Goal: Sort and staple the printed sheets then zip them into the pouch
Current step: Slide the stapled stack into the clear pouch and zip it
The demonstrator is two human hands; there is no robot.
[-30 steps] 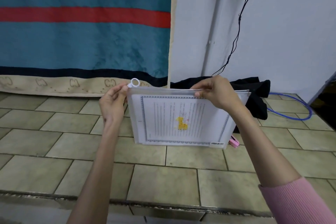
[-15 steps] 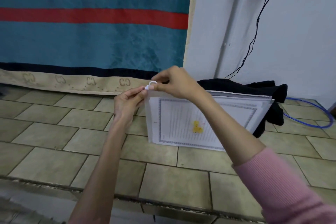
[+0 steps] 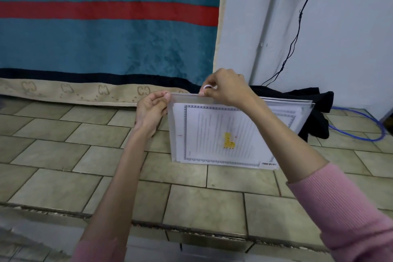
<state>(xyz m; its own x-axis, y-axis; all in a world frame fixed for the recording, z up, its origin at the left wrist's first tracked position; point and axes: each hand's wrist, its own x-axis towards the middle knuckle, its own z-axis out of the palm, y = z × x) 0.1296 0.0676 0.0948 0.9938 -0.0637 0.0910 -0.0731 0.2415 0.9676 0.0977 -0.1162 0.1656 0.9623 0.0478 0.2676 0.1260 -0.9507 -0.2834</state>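
A clear zip pouch (image 3: 177,134) stands upright on the tiled floor, its bottom edge touching the tiles. Inside are printed sheets (image 3: 214,134) with a grey border and a yellow giraffe picture. My left hand (image 3: 152,108) pinches the pouch's top left corner. My right hand (image 3: 225,88) pinches the white ring pull of the zip slider (image 3: 207,87), a short way in from the left end of the top edge. To the right of the slider the pouch mouth gapes a little.
Behind hangs a teal blanket (image 3: 106,44) with a red stripe and beige hem. A black cloth (image 3: 316,110) lies behind the pouch on the right, with a blue cable (image 3: 365,136) and black wires (image 3: 295,34) on the white wall. A floor step edge (image 3: 191,227) runs near me.
My right hand left the pouch's top middle, went to the ring pull at the left corner, and has drawn it a little rightward. My left hand keeps its pinch on the corner.
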